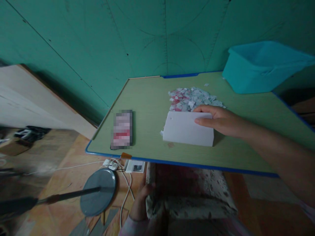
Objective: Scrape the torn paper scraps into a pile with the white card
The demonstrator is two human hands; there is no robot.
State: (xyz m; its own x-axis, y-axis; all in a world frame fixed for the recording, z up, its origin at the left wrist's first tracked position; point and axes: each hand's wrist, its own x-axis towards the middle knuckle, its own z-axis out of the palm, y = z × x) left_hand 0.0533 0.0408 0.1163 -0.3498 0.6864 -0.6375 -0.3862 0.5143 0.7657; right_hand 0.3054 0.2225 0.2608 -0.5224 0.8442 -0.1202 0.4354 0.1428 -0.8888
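My right hand (pixel 216 119) grips the top edge of a flat white rectangular board (pixel 187 129), thumb on its near face and fingers behind. The board stands tilted on the pale green table; a small hole shows near its upper left corner. Just behind it lies a heap of small paper scraps (pixel 194 97), white with some red ones. Below the table edge, my left hand (pixel 142 200) is closed at the left rim of a patterned cloth (pixel 192 208) over my lap. The cloth hangs open, its inside dark and reddish.
A turquoise bin (pixel 256 72) stands at the table's back right. A phone (pixel 122 129), blurred out, lies at the left. White cables (pixel 128 186), a power strip (pixel 110 164) and a round grey metal base (pixel 98 192) are on the floor. A green wall (pixel 137 39) rises behind.
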